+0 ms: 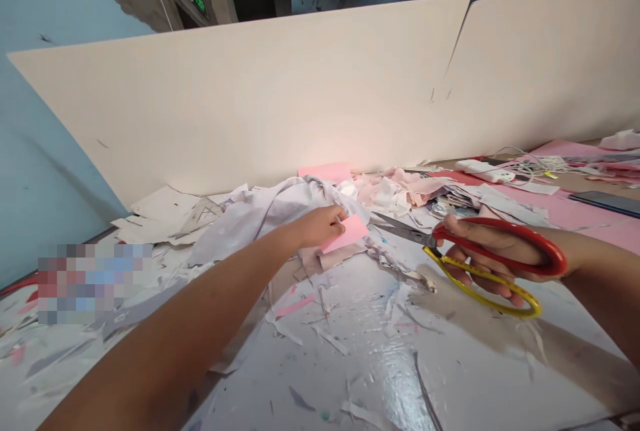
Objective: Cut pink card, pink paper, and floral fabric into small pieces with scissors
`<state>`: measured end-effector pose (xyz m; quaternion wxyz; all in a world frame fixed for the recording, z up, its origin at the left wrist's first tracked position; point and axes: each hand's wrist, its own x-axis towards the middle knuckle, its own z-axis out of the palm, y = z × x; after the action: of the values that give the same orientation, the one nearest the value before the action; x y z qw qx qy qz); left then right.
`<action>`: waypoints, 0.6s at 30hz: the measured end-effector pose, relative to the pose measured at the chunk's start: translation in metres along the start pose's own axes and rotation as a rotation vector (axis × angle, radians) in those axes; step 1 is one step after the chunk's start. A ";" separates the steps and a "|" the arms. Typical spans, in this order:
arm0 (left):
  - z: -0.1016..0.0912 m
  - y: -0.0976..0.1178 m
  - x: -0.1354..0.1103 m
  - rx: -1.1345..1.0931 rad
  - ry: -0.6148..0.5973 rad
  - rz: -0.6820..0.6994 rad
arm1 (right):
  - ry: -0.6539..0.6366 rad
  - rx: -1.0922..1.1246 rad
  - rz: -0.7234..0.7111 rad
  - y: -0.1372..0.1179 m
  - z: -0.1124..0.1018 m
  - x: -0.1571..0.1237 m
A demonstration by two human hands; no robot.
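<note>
A pink swatch (347, 233) lies pinched in the left grip (317, 227), its near corner tucked under the curled fingers and the rest jutting out toward the right. That grip is closed on it, resting on a crumpled pale cloth (270, 214) that is heaped on the worktop (360, 377). The right grip (500, 251) is clenched through the looped handles of a pair of scissors (480, 261), one handle red and the other yellow. Their steel blades (403, 229) point left toward the swatch, with the tips just beside its edge and not touching it. Paper and fabric scraps (320, 334) litter the glossy white worktop below both hands. Behind the cloth, pale pink offcuts (385, 191) bunch together, and a flat pink sheet (325, 171) leans near the foot of a cream partition board (250, 97). Further right, on a pink mat (565, 211), sit a white power adapter (484, 171) with tangled cables and a dark phone (607, 203). To the left lies a loose pile of white paper (160, 214), beside a pixelated patch (95, 283) whose contents cannot be made out.
</note>
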<state>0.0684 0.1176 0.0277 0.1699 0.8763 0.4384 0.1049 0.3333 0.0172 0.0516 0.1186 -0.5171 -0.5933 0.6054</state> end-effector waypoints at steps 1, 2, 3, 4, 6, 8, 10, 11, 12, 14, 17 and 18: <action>0.005 0.001 0.005 -0.006 -0.009 0.001 | -0.007 0.002 0.006 0.002 -0.001 0.000; 0.009 0.001 0.009 -0.006 -0.018 -0.001 | -0.016 -0.011 0.023 0.003 -0.002 0.001; 0.012 0.001 0.011 0.000 -0.027 -0.002 | -0.028 -0.032 0.042 0.005 -0.003 0.001; 0.015 0.000 0.012 0.009 -0.034 -0.007 | -0.041 -0.050 0.055 0.007 -0.004 0.001; 0.017 -0.003 0.012 0.028 -0.039 -0.027 | -0.059 -0.067 0.058 0.009 -0.006 0.002; 0.018 -0.007 0.011 0.049 -0.035 -0.058 | -0.056 -0.069 0.045 0.009 -0.006 0.003; 0.017 -0.011 0.010 0.069 -0.028 -0.087 | -0.045 -0.074 0.037 0.009 -0.005 0.004; 0.017 -0.012 0.010 0.078 -0.025 -0.098 | -0.041 -0.077 0.033 0.009 -0.004 0.005; 0.016 -0.012 0.010 0.086 -0.023 -0.105 | -0.043 -0.081 0.028 0.008 -0.003 0.005; 0.016 -0.011 0.011 0.098 -0.023 -0.106 | -0.062 -0.087 0.020 0.008 -0.002 0.005; 0.015 -0.008 0.013 0.104 -0.032 -0.090 | -0.075 -0.106 0.030 0.006 -0.001 0.005; 0.015 -0.008 0.014 0.106 -0.037 -0.084 | -0.069 -0.117 0.036 0.006 -0.001 0.004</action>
<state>0.0761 0.1299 0.0111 0.1358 0.8666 0.4767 0.0580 0.3347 0.0192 0.0446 0.0569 -0.5127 -0.6220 0.5891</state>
